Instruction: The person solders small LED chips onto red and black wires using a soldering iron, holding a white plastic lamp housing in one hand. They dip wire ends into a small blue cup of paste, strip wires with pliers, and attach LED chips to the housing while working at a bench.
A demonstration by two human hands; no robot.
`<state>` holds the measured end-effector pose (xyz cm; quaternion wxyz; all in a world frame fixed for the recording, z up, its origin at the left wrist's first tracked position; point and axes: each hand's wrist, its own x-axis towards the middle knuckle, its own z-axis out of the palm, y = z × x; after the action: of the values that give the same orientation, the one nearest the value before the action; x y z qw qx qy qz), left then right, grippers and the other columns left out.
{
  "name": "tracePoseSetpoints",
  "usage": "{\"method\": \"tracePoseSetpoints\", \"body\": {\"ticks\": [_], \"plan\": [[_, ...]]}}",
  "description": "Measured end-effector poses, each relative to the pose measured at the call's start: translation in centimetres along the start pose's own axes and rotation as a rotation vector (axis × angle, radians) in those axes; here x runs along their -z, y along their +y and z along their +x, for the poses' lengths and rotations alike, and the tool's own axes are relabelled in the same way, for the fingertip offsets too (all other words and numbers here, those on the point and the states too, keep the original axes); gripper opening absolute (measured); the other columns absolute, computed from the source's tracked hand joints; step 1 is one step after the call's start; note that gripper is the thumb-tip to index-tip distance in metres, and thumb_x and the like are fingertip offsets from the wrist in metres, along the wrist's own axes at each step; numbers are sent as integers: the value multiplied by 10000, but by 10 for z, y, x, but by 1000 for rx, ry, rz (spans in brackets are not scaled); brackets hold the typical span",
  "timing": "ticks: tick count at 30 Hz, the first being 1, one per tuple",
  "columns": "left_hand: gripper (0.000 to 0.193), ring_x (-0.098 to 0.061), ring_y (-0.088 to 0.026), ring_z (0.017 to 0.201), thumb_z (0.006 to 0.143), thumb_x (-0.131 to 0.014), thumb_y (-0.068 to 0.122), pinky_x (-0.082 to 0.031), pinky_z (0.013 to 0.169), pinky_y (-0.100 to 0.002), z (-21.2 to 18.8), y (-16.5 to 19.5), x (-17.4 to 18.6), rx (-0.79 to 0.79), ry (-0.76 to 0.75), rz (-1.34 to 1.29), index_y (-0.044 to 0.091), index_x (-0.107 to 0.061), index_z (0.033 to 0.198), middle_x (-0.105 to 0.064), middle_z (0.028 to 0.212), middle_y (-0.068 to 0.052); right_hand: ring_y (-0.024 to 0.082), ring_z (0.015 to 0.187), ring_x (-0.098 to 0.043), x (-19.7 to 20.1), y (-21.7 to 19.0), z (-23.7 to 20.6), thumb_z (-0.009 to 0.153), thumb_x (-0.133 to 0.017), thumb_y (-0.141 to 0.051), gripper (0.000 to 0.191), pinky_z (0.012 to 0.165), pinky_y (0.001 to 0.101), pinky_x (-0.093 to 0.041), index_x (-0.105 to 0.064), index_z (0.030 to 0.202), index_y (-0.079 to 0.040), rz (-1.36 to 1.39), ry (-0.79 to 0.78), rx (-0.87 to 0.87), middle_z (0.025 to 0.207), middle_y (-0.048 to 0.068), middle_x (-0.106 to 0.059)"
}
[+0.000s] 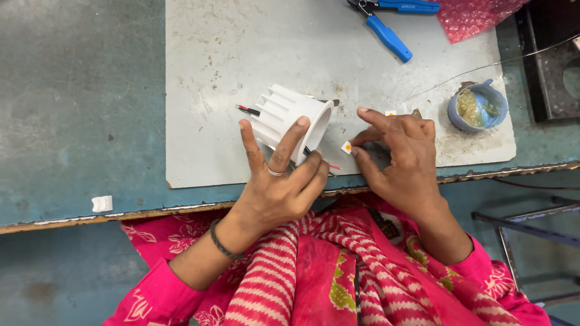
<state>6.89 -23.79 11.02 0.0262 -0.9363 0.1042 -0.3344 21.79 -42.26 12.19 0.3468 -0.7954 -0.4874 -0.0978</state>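
Observation:
My left hand [279, 181] grips a white ribbed lamp housing [289, 118], lying on its side with its open mouth facing right. Red and black wires [248, 110] stick out of its back end at the left, and a thin red wire shows below its rim. My right hand [396, 151] pinches a tiny white square chip with an orange dot [346, 147] between thumb and forefinger, just right of the housing's mouth. A second small white chip [390, 113] lies on the mat behind my right hand.
A grey mat [211, 72] covers the blue-green bench. Blue-handled pliers [389, 27] lie at the top, pink bubble wrap [474, 15] beside them. A small blue cup of yellowish paste [478, 107] stands right. A white scrap [101, 203] sits near the bench's front edge.

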Motion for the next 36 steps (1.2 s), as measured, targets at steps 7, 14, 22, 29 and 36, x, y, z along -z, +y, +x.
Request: {"method": "tracePoseSetpoints", "body": {"ticks": [7, 14, 22, 29, 36], "plan": [[89, -365, -326, 1537, 1042, -741, 199, -60, 1151, -886, 6, 0, -7, 27, 0, -17, 116, -750, 1009, -631, 1120, 2, 196, 1159, -609, 0, 3, 0, 917, -798, -106, 647, 1042, 405, -338, -484, 1482, -117, -27, -1, 78, 1119, -68, -774], [72, -49, -489, 1573, 1028, -755, 145, -21, 1203, -857, 7, 0, -9, 141, -5, -179, 131, -723, 966, -391, 1606, -10, 191, 1111, -637, 0, 4, -2, 896, -810, -132, 658, 1017, 398, -362, -488, 1470, -123, -8, -18, 51, 1074, -62, -766], [94, -33, -531, 1584, 981, -761, 108, -115, 1210, -843, 8, 10, -8, 242, -20, -255, 73, -708, 912, -362, 1601, -9, 192, 1136, -639, -1, 4, -7, 914, -797, -124, 645, 1025, 399, -364, -477, 1475, -123, -31, -16, 63, 1082, -63, -764], [117, -78, -520, 1562, 1032, -780, 132, -195, 1190, -778, 7, 15, -8, 273, -7, -237, 70, -713, 959, -355, 1607, 10, 194, 1125, -640, -4, 2, -7, 909, -812, -145, 640, 1010, 404, -366, -490, 1461, -126, -54, -20, 57, 1068, -61, -760], [128, -98, -539, 1582, 1046, -783, 153, -190, 1209, -771, 5, 18, -9, 285, -7, -210, 76, -719, 966, -353, 1601, 19, 210, 1115, -642, -4, -2, -6, 901, -821, -158, 636, 998, 406, -376, -504, 1451, -125, -51, -23, 81, 1054, -54, -753]]}}
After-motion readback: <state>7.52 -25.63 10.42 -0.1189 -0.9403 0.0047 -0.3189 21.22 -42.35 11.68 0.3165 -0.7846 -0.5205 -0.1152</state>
